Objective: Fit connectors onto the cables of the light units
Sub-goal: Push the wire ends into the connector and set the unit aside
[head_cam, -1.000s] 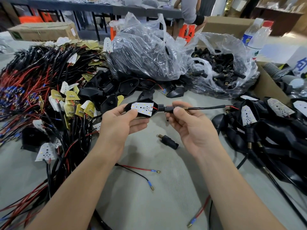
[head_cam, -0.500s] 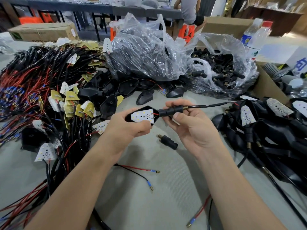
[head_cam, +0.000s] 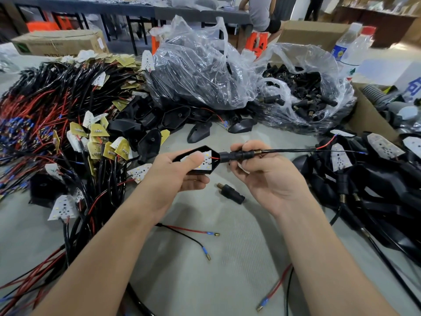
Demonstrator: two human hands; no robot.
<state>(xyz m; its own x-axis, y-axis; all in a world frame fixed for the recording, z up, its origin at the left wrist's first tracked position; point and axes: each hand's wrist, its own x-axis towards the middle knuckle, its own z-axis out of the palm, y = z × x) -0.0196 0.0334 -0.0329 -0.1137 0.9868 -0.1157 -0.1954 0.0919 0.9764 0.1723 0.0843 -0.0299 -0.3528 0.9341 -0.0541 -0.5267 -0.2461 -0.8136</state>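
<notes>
Grey tabletop — one loose connector, wire heap at left, bags behind

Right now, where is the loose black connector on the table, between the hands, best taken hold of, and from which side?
Pinch the black plastic connector with the brass threaded tip across its thick body, coming from above. It lies flat on the grey table, brass tip pointing away and left, so the sides of the body are free; probably avoid the thin thread.
</notes>
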